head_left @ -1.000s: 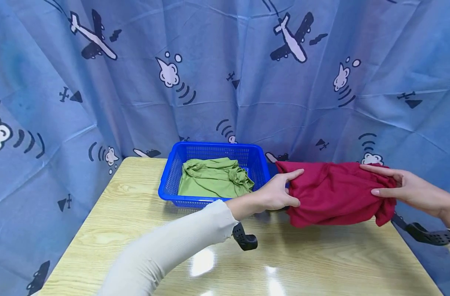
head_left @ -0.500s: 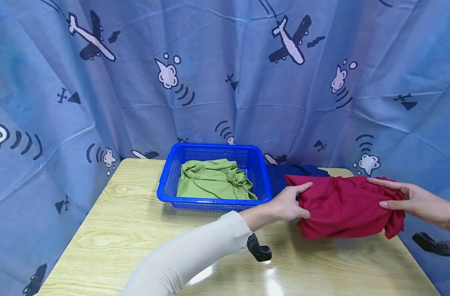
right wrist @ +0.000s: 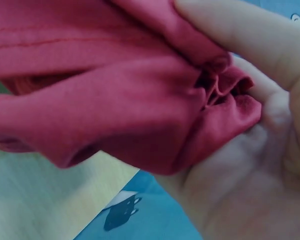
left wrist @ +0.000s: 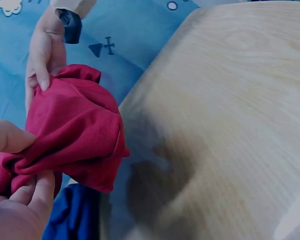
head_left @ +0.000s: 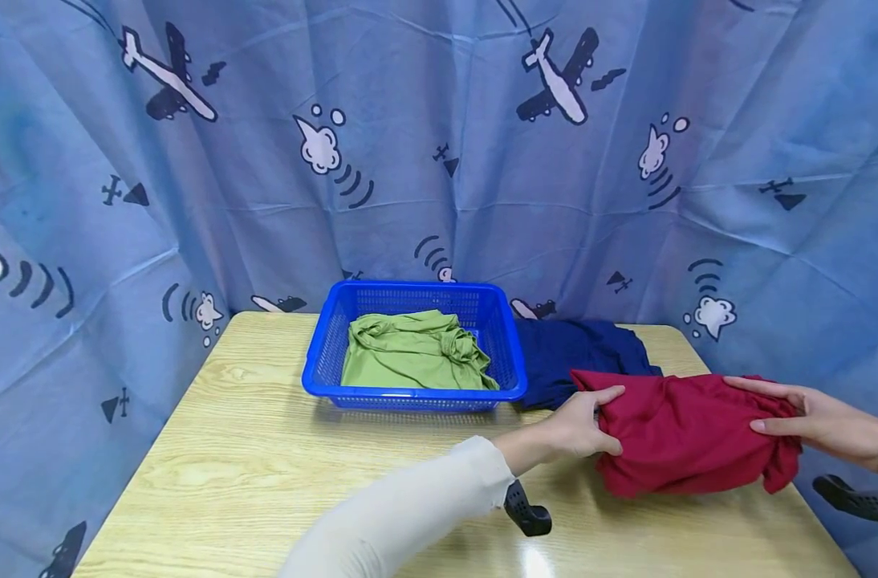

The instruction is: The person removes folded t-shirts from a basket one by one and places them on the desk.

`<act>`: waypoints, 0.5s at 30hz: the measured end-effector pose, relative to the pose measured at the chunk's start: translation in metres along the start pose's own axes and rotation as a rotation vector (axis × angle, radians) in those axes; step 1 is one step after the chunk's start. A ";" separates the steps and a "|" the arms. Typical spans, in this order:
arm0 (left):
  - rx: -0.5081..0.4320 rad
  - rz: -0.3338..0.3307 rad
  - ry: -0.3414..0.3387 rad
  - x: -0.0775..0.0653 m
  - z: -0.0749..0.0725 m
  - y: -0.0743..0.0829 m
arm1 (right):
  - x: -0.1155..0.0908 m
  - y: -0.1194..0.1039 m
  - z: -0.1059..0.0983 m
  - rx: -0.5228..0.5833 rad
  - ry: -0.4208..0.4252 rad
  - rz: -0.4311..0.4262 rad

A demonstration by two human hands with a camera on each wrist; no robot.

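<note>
Head view: we see the left hand (head_left: 578, 425) and right hand (head_left: 836, 419) gripping the red cloth (head_left: 688, 433) by opposite ends, thumbs and fingers parted around fabric, near navy cloth (head_left: 579, 353).

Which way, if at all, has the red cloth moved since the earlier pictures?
Yes: measured against the blue plastic basket in the head view, the red cloth has shifted rightward and lower in the picture.

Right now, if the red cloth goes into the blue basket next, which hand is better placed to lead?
Probably the left hand: it grips the end of the red cloth nearer the blue basket. The right hand holds the far end.
</note>
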State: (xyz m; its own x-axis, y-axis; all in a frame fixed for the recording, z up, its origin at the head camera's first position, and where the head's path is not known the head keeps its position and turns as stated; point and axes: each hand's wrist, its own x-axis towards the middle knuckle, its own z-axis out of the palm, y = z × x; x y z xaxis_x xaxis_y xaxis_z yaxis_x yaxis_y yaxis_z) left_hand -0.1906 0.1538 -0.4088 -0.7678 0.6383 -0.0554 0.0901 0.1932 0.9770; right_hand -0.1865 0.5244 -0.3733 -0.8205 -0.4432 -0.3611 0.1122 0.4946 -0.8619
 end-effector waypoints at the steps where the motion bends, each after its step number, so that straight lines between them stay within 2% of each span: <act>1: 0.029 0.009 0.001 0.001 0.003 -0.002 | 0.000 0.002 0.000 0.011 -0.007 -0.003; 4: 0.116 0.027 0.004 0.005 0.010 -0.006 | -0.002 0.006 -0.002 0.036 -0.021 -0.002; 7: 0.156 0.027 -0.001 0.008 0.016 -0.007 | -0.003 0.010 -0.003 0.044 -0.021 0.022; 12: 0.155 0.015 0.011 0.011 0.021 -0.008 | -0.003 0.016 -0.005 0.054 -0.020 0.050; 15: 0.159 -0.008 0.028 0.012 0.023 -0.010 | -0.002 0.020 -0.007 0.078 -0.044 0.038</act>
State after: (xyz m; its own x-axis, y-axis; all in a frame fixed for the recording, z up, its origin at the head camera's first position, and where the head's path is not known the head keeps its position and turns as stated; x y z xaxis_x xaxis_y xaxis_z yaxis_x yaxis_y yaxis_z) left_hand -0.1861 0.1773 -0.4237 -0.7863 0.6153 -0.0550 0.1812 0.3149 0.9317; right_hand -0.1868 0.5399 -0.3873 -0.7896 -0.4587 -0.4076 0.1871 0.4525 -0.8719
